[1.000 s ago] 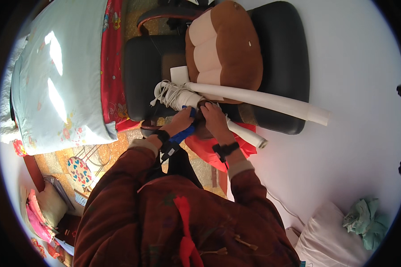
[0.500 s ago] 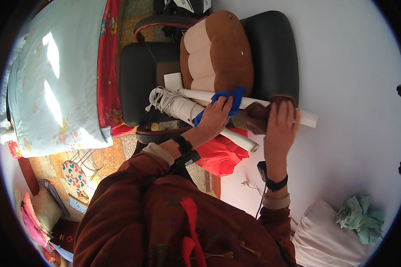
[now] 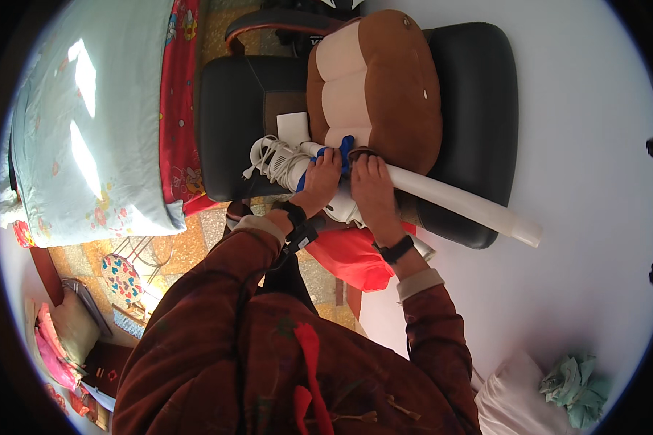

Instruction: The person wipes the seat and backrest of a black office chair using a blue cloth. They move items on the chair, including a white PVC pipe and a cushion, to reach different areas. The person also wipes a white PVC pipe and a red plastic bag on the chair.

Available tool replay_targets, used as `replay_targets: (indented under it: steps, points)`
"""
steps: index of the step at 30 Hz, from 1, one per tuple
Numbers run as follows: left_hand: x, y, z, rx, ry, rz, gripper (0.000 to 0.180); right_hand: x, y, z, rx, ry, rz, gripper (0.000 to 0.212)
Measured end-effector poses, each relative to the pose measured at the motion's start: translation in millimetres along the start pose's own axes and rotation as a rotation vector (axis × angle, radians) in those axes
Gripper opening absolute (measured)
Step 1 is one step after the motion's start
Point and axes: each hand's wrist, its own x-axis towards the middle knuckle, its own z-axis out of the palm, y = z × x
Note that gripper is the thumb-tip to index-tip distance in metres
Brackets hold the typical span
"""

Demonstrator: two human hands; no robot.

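A long white tube (image 3: pixel 464 201) slants across the black chair (image 3: pixel 228 130), its far right end sticking out past the backrest. My left hand (image 3: pixel 321 180) is closed on a blue cloth (image 3: pixel 347 147) at the tube's left part. Close beside it, my right hand (image 3: pixel 374 190) is wrapped round the tube with a brown cloth (image 3: pixel 360 152), mostly hidden under the fingers. A white corded appliance (image 3: pixel 286 168), perhaps a stick vacuum's body, lies at the left with its cord wound round it. My hands and forearms cover its lower part.
A brown and beige cushion (image 3: pixel 406 87) leans on the chair's backrest. Below the seat hangs a red bag or cloth (image 3: pixel 359 257). A bed with a pale blue cover (image 3: pixel 116 159) stands at the left, and a round heart-patterned stool (image 3: pixel 122 278) is near it. White wall (image 3: pixel 588 181) rises at the right.
My right hand has slid left along the tube with the brown cloth, up to my left hand. My left hand has shifted slightly left with the blue cloth. The view has shifted a little.
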Motion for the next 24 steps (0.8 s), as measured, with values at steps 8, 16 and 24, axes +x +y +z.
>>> replay_targets:
  steps: [8, 16, 24]
  points:
    - [34, -72, 30, -0.338, -0.224, -0.305, 0.043, 56, -54, 70, 0.042, -0.078, -0.038, 0.031]
    - [-5, -36, 13, -0.370, -0.211, -0.058, 0.042, 7, -17, 15, 0.217, 0.050, -0.165, 0.021]
    - [-71, -57, -2, -0.478, 0.068, -0.285, 0.044, -37, -60, -16, 0.798, 0.222, 0.617, 0.044]
